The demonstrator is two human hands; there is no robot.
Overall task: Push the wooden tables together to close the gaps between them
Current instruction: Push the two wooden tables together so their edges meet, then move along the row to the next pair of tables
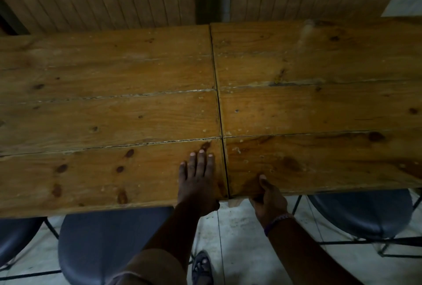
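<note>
Left hand (198, 178) is laid flat and open on the left table (102, 113), beside the thin gap (219, 102). Right hand (268, 198) is closed on the right table (319, 102) at its near edge. Only a sideways squeeze is needed.
</note>
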